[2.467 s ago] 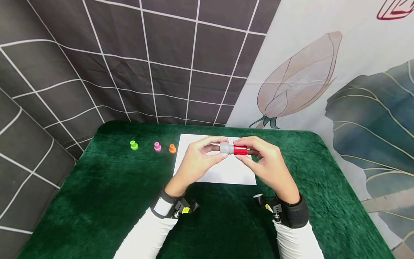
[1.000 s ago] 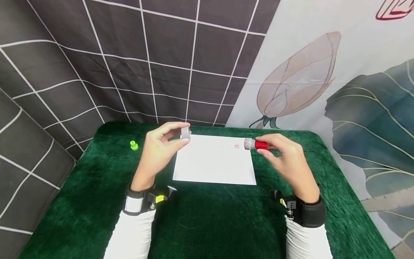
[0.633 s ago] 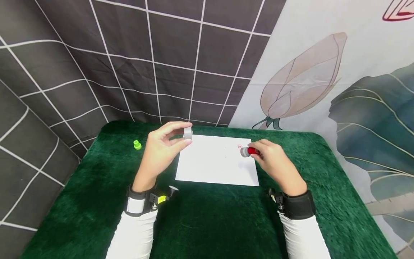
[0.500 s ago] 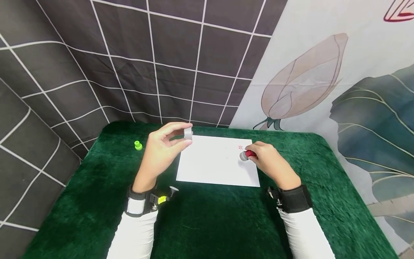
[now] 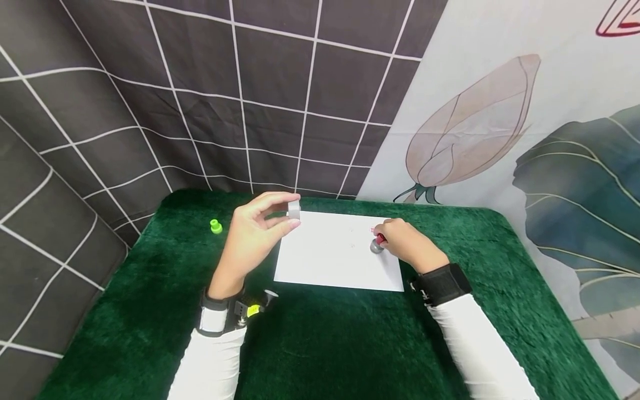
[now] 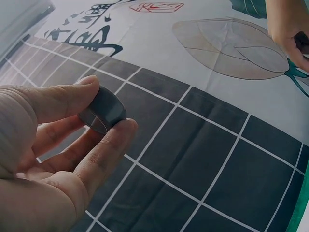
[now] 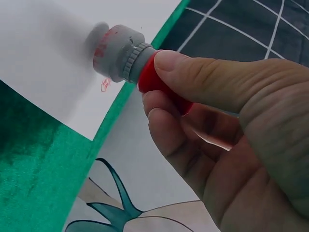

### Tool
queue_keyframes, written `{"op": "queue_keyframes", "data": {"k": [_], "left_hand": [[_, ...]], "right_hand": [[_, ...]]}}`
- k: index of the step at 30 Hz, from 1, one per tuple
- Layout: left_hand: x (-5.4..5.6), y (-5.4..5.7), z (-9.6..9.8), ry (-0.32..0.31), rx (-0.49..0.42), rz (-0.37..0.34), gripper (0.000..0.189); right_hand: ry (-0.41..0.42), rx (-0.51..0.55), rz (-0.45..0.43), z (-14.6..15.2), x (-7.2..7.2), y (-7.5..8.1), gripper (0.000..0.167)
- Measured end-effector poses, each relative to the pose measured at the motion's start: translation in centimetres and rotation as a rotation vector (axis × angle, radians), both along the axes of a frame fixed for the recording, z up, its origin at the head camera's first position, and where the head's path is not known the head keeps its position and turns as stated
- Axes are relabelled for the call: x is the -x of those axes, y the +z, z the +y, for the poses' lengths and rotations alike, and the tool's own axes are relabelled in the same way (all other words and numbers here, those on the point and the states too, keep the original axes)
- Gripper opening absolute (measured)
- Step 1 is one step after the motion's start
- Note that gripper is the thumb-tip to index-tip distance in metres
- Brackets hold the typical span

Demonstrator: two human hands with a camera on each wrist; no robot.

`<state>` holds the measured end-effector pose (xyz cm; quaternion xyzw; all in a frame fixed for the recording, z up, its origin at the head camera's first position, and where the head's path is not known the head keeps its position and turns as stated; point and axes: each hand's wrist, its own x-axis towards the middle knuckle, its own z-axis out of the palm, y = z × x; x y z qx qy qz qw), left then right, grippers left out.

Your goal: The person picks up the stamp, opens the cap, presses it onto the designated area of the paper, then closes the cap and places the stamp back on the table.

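Note:
My right hand (image 5: 406, 241) pinches a stamp by its red handle (image 7: 157, 79). Its grey head (image 7: 116, 53), smeared with red ink, points down close over a sheet of white paper (image 5: 325, 261) at the right. A small red print (image 7: 105, 85) shows on the sheet near the stamp. Between thumb and fingertips, my left hand (image 5: 252, 228) holds a hollow grey cap (image 6: 108, 111), raised near the sheet's far left corner.
A small bright green peg-like piece (image 5: 216, 226) stands on the green cloth (image 5: 320, 344) left of my left hand. Behind the table hang a dark grid-patterned cloth (image 5: 270, 133) and a white one with a painted bud (image 5: 470, 122).
The cap has come off the stamp and moved left in my left hand. My right hand brought the stamp right, then tilted it down over the paper. Pink and orange pieces are now hidden.

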<state>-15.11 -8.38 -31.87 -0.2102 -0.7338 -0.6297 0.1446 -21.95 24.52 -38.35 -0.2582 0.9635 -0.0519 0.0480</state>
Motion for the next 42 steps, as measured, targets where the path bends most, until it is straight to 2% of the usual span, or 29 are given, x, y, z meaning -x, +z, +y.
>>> {"op": "queue_keyframes", "data": {"k": [6, 12, 21, 27, 34, 42], "left_hand": [[0.1, -0.2, 0.4, 0.011, 0.031, -0.012, 0.039], [0.2, -0.4, 0.6, 0.014, 0.048, -0.017, 0.039], [0.2, -0.5, 0.7, 0.014, 0.059, -0.02, 0.039], [0.2, -0.6, 0.9, 0.003, 0.051, -0.012, 0.039], [0.3, -0.5, 1.0, 0.005, 0.069, -0.003, 0.04], [0.1, -0.4, 0.9, 0.001, 0.066, -0.02, 0.04]], "right_hand": [[0.013, -0.042, -0.032, 0.0, 0.5, -0.3, 0.015], [0.052, -0.037, -0.006, 0.1, 0.4, -0.6, 0.005], [0.034, -0.026, -0.031, 0.1, 0.7, -0.7, 0.004], [-0.008, -0.007, -0.046, -0.2, 0.8, -1.0, 0.007], [-0.04, -0.006, -0.018, -0.5, 0.7, -1.5, 0.014], [-0.043, -0.015, -0.019, -0.7, 0.3, -1.6, 0.008]]}}
